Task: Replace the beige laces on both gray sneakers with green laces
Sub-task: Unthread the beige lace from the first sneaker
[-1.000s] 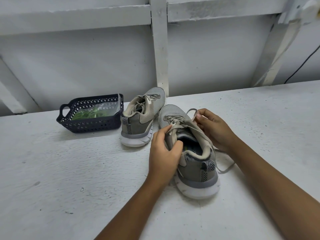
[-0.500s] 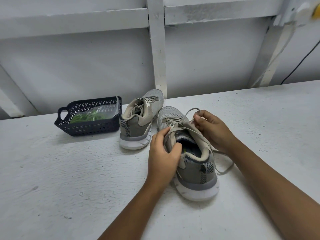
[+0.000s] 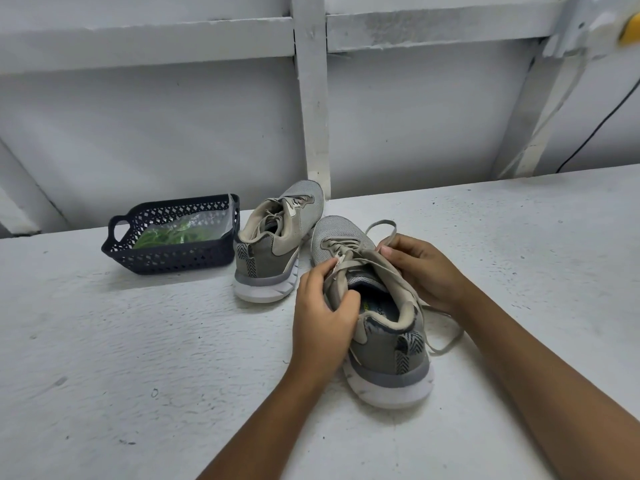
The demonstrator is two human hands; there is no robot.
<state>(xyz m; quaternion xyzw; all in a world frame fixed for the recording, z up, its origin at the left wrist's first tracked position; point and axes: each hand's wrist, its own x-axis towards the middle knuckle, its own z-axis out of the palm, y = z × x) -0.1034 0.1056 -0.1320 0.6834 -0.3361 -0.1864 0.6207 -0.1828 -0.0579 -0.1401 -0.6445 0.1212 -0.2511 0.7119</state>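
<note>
Seen from a head camera, 2 bare forearms reach across a white painted table [image 3: 138,393] to the nearer gray sneaker [image 3: 391,355], which stands on its white sole with the heel toward the viewer. The left hand [image 3: 322,317] grips the shoe's left collar edge, thumb hooked over the rim and fingertips curled against the beige lace [image 3: 381,268] near the tongue. The right hand [image 3: 424,268] is closed round the same lace on the shoe's right side, pinching a loop that arches up past the toe; a loose end of it trails onto the table beside the heel. The lace is partly threaded through the lower eyelets and slack across the opening.

Just beyond, toe against toe with the first, the 2nd gray sneaker [image 3: 277,244] stands with its beige lace in place. Touching its left side sits a dark perforated basket [image 3: 166,263] holding the green laces [image 3: 162,236] inside a clear plastic bag [image 3: 207,223].

Behind the table rise a white wall and timber frame [image 3: 311,116], with a black cable [image 3: 595,133] running down at far right.
</note>
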